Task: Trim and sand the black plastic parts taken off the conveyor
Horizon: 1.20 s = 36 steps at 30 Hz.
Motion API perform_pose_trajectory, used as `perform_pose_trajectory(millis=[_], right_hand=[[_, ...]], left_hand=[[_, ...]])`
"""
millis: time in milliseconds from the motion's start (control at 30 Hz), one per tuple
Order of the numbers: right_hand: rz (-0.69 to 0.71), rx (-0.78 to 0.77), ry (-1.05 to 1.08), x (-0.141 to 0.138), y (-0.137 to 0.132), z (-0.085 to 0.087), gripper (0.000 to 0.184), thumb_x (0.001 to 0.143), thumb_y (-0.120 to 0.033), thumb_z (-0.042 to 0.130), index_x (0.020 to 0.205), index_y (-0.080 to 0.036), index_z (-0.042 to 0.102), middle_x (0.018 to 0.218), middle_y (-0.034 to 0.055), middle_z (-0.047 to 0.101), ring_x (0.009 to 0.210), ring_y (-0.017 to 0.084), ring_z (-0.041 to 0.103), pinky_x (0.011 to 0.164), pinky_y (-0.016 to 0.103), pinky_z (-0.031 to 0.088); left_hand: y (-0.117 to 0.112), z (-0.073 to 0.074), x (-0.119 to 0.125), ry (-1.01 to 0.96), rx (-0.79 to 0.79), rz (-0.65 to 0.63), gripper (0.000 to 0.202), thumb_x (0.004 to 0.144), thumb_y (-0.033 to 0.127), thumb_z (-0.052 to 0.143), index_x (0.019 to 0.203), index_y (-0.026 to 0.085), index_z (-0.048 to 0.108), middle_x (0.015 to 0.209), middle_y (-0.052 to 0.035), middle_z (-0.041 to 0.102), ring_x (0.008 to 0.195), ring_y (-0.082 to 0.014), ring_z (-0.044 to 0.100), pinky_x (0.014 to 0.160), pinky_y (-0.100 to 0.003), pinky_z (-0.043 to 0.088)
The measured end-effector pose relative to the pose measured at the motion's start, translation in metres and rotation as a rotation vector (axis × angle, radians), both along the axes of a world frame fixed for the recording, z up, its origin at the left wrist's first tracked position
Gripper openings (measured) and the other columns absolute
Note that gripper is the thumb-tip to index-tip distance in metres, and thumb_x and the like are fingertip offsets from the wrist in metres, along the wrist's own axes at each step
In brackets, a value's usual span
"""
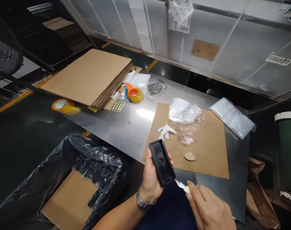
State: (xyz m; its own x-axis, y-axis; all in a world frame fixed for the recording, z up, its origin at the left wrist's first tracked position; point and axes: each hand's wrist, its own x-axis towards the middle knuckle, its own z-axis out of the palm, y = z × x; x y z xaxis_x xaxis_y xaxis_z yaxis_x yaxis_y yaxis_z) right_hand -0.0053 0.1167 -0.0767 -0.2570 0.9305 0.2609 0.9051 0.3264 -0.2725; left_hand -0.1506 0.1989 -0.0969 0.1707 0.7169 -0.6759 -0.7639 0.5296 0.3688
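My left hand is closed around a black rectangular plastic part, held upright over the near edge of the metal table. The part's hollow inner side faces me and shows a small hole in the middle. My right hand pinches a small blade-like tool whose tip touches the lower right corner of the black part. A watch sits on my left wrist.
A brown cardboard sheet lies on the table with a white glove, clear plastic bags and a small tan scrap. Stacked flat cardboard, tape rolls and a sticker sheet lie at the far left. A plastic-lined box stands below left.
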Motion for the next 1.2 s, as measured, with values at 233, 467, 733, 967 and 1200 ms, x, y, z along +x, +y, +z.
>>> perform_pose_trajectory(millis=[233, 467, 733, 967, 1200], right_hand=[[0.042, -0.019, -0.17, -0.0006, -0.0014, -0.0016, 0.027, 0.091, -0.029, 0.036, 0.101, -0.018, 0.059, 0.057, 0.0002, 0.053, 0.046, 0.011, 0.05, 0.04, 0.025, 0.03], [0.085, -0.06, -0.273, 0.0023, -0.004, -0.0002, 0.03, 0.092, -0.028, 0.033, 0.104, -0.015, 0.058, 0.06, -0.0012, 0.053, 0.049, 0.008, 0.053, 0.043, 0.022, 0.032], [0.098, -0.068, -0.295, 0.0033, -0.0024, -0.0019, 0.031, 0.092, -0.027, 0.032, 0.103, -0.015, 0.058, 0.06, -0.0017, 0.052, 0.049, 0.008, 0.054, 0.043, 0.022, 0.032], [0.109, -0.08, -0.313, 0.005, -0.0028, -0.0022, 0.031, 0.092, -0.026, 0.031, 0.101, -0.015, 0.058, 0.059, -0.0021, 0.052, 0.046, 0.008, 0.054, 0.041, 0.023, 0.031], [0.101, -0.085, -0.304, 0.004, -0.0017, -0.0007, 0.031, 0.093, -0.027, 0.031, 0.101, -0.015, 0.058, 0.058, -0.0024, 0.052, 0.045, 0.008, 0.054, 0.04, 0.023, 0.031]], left_hand=[[-0.001, 0.0006, -0.0023, 0.005, -0.012, -0.023, 0.049, 0.079, 0.057, 0.037, 0.076, 0.014, 0.06, 0.067, -0.0034, 0.061, 0.055, -0.0119, 0.054, 0.053, -0.023, 0.045], [-0.0012, -0.0033, -0.0025, 0.006, 0.006, -0.015, 0.048, 0.08, 0.057, 0.037, 0.077, 0.015, 0.061, 0.07, -0.0033, 0.061, 0.058, -0.012, 0.054, 0.054, -0.023, 0.045], [-0.0021, -0.0046, -0.0022, -0.007, 0.009, -0.028, 0.05, 0.08, 0.057, 0.036, 0.077, 0.015, 0.061, 0.07, -0.0039, 0.06, 0.058, -0.012, 0.054, 0.054, -0.022, 0.045], [-0.002, -0.0043, -0.0019, -0.016, -0.019, -0.048, 0.049, 0.08, 0.058, 0.037, 0.08, 0.014, 0.06, 0.07, -0.0034, 0.06, 0.057, -0.0122, 0.054, 0.052, -0.022, 0.045], [-0.0017, -0.0025, -0.0022, -0.035, -0.031, -0.076, 0.054, 0.081, 0.058, 0.034, 0.075, 0.012, 0.062, 0.069, -0.0048, 0.06, 0.056, -0.0117, 0.053, 0.053, -0.022, 0.046]])
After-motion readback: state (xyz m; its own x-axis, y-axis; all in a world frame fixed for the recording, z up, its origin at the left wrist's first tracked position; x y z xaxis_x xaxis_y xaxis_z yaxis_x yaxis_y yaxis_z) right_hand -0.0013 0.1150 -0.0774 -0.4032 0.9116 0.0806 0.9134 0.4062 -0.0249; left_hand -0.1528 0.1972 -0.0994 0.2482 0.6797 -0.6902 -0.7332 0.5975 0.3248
